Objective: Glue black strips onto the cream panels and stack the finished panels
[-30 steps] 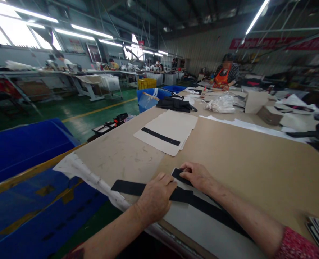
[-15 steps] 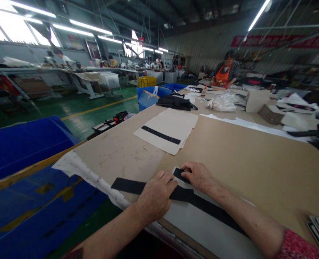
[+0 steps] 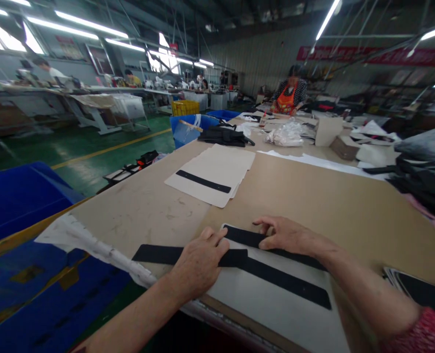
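A pale rectangular panel (image 3: 272, 314) lies at the table's near edge. One black strip (image 3: 241, 236) runs along its far edge, and another black strip (image 3: 291, 283) crosses its middle. My left hand (image 3: 200, 264) is closed over a loose black strip (image 3: 153, 253), whose right end overlaps the middle strip. Its index fingertip presses the left end of the far strip. Fingers apart, my right hand (image 3: 289, 236) rests over the far strip, its thumb touching or just above it. My right forearm hides that strip's right part.
Farther up the table lies a stack of pale panels (image 3: 217, 162), its top one bearing a black strip. More black pieces (image 3: 419, 289) sit at the right. Blue bins (image 3: 22, 196) stand left of the table. A person in an orange apron (image 3: 288, 95) is at the far end.
My right hand has slid right along the far strip from its left end, and its fingers have spread. My left index finger has come onto that end. The view has turned slightly right.
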Demonstrator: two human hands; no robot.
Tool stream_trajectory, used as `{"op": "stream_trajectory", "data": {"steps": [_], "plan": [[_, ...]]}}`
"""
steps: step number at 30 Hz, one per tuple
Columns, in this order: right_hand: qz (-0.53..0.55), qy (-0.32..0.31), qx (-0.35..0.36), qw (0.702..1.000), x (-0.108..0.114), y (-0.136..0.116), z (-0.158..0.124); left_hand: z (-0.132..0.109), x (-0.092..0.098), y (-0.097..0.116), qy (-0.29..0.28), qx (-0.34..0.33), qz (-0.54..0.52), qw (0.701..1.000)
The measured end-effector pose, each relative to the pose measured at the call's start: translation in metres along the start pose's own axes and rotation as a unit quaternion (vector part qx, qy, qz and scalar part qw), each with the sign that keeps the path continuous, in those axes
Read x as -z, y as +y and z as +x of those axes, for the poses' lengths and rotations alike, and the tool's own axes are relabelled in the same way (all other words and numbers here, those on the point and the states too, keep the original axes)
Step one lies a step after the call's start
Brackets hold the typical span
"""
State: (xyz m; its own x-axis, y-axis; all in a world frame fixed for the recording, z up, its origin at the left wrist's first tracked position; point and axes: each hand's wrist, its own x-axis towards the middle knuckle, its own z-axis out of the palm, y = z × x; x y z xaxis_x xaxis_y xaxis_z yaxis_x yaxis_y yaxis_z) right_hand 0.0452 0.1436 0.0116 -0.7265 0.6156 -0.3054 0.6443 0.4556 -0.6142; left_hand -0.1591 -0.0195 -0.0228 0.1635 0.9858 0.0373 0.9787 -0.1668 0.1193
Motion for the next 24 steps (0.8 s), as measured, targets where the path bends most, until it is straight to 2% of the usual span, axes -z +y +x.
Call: {"op": "stream_trajectory", "data": {"steps": [2,4,8,12,15,24], "plan": [[0.036,-0.025,-0.034,0.998,0.016,0.029,-0.025,0.000,-0.002,-0.002,0.002,0.002,-0.005,1.000],[0.071,-0.019,-0.066,0.995,0.023,0.058,-0.050,0.001,-0.004,-0.003,0.007,0.002,-0.006,1.000],[0.135,0.063,-0.109,0.983,0.010,0.093,-0.084,0.001,-0.007,-0.006,0.013,0.003,-0.002,1.000],[0.115,0.154,-0.147,0.970,-0.010,0.095,-0.097,0.000,-0.007,-0.006,0.014,0.013,0.004,1.000],[0.086,0.188,-0.159,0.965,-0.015,0.089,-0.100,0.000,-0.008,-0.006,0.015,0.011,0.010,1.000],[0.064,0.213,-0.167,0.961,-0.016,0.078,-0.097,0.003,-0.009,-0.008,0.020,0.017,0.016,1.000]]}}
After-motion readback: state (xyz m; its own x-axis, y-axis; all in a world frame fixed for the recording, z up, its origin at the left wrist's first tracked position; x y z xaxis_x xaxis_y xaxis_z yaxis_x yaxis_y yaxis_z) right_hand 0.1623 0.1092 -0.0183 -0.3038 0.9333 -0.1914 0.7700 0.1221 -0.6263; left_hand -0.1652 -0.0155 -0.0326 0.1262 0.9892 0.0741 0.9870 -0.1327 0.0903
